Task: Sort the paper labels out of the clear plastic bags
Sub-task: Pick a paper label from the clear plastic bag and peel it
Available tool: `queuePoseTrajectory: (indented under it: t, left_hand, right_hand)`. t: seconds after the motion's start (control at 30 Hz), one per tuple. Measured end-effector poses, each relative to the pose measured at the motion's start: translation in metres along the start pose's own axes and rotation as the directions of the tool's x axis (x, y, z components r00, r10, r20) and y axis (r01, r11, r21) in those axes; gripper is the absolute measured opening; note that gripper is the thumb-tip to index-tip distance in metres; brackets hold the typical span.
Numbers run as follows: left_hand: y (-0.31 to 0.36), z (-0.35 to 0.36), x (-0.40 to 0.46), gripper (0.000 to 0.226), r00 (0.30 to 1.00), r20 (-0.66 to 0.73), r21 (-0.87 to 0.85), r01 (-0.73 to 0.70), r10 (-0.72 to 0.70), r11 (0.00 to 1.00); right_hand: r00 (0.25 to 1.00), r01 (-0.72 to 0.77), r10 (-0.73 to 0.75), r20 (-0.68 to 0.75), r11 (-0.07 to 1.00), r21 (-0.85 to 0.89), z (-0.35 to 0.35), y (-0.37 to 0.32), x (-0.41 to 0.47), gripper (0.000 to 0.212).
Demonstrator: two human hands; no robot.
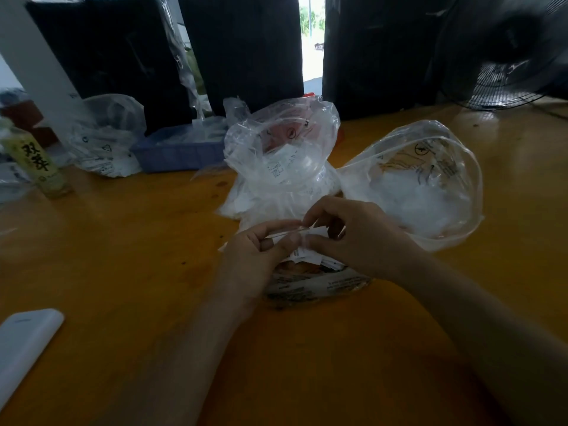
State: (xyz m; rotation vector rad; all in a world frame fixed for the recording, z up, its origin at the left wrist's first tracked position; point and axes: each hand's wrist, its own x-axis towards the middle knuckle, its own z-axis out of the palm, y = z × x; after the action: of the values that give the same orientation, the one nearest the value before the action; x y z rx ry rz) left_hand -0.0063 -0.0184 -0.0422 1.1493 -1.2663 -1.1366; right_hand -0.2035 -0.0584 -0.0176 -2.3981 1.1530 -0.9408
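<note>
A single wide-angle view comes from the person's head, looking forward and down across the orange surface [123, 241]. It sits close: both forearms enter from the near edge and meet at centre frame. The far edge shows dark panels [242, 47] and a fan [507, 56] at far right, bent by the lens.

The table [123, 241] looks like smooth orange-brown wood with a soft sheen that catches the light. The two open bags [282, 155] [430, 179] are thin, clear, crinkled plastic with glossy highlights, and the labels [307, 235] are matt white paper. The tray [178, 152] seems matt blue plastic. The flat white case [24, 342] has a smooth, satin plastic shell.
</note>
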Motion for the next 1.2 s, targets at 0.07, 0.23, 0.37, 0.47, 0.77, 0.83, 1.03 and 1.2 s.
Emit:
queuePoseTrajectory:
  t: [0.07, 0.23, 0.37, 0.47, 0.77, 0.83, 1.03, 1.2]
  left_hand:
    - [0.000, -0.002, 0.002, 0.031, 1.000, 0.015, 0.001, 0.022, -0.022, 1.000]
    - [-0.002, -0.004, 0.002, 0.038, 0.997, 0.070, 0.026, 0.038, -0.040, 0.999]
    - [-0.002, -0.005, 0.004, 0.042, 0.996, 0.056, -0.005, 0.072, -0.072, 0.997]
    - [0.000, -0.005, 0.003, 0.039, 0.995, 0.040, -0.004, 0.093, -0.092, 0.996]
    - [-0.001, -0.005, 0.004, 0.033, 0.992, 0.059, 0.071, 0.110, -0.114, 0.991]
    - [0.000, -0.006, 0.004, 0.034, 0.991, 0.056, 0.077, 0.116, -0.121, 0.990]
    - [0.002, -0.008, 0.004, 0.034, 0.987, 0.070, 0.070, 0.142, -0.147, 0.987]
    - [0.006, -0.008, 0.003, 0.035, 0.983, 0.087, 0.022, 0.159, -0.160, 0.987]
  right_hand:
    - [0.998, 0.047, -0.048, -0.029, 0.998, -0.031, -0.003, -0.002, 0.000, 0.014]
    - [0.989, 0.146, -0.144, 0.020, 0.977, -0.153, -0.009, -0.002, 0.002, 0.010]
    - [0.995, 0.098, -0.101, -0.005, 0.973, -0.210, -0.011, 0.002, 0.003, 0.006]
    - [0.996, 0.076, -0.068, 0.065, 0.987, -0.141, -0.014, 0.004, 0.001, 0.021]
    - [0.987, 0.096, -0.086, 0.136, 0.993, -0.064, -0.008, 0.008, 0.002, 0.020]
    - [0.986, 0.117, -0.105, 0.133, 0.989, -0.087, -0.008, 0.007, 0.003, 0.012]
    - [0.984, 0.162, -0.149, 0.094, 0.973, -0.161, -0.011, 0.005, 0.002, 0.006]
    - [0.987, 0.156, -0.144, 0.073, 0.967, -0.201, -0.008, 0.002, 0.003, 0.009]
